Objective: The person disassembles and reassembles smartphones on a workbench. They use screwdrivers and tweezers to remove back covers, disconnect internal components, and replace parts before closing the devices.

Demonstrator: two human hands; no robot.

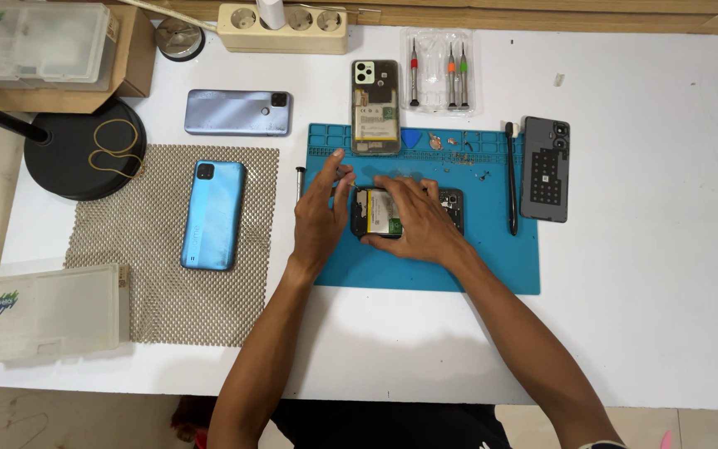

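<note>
White laminate covers the worktop (641, 249), which stands on a pale tiled floor visible along the left edge. At the far-left corner sit a cardboard box (130, 75) and a black round lamp base (68, 158); a clear plastic case (49, 312) lies near the front-left corner. A woven mesh pad (147, 283) carries a light-blue phone (213, 214), with a grey-blue phone (238, 112) beyond it. Toward the middle, a teal repair mat (500, 266) holds the opened phone (452, 204). The left hand (319, 218) rests at that phone's left end, fingers spread loosely, holding nothing. The right hand (415, 218) lies flat over it, pressing rather than gripping. A power strip (284, 29) lines the far edge, and a dark back cover (545, 169) lies just right of the mat.
</note>
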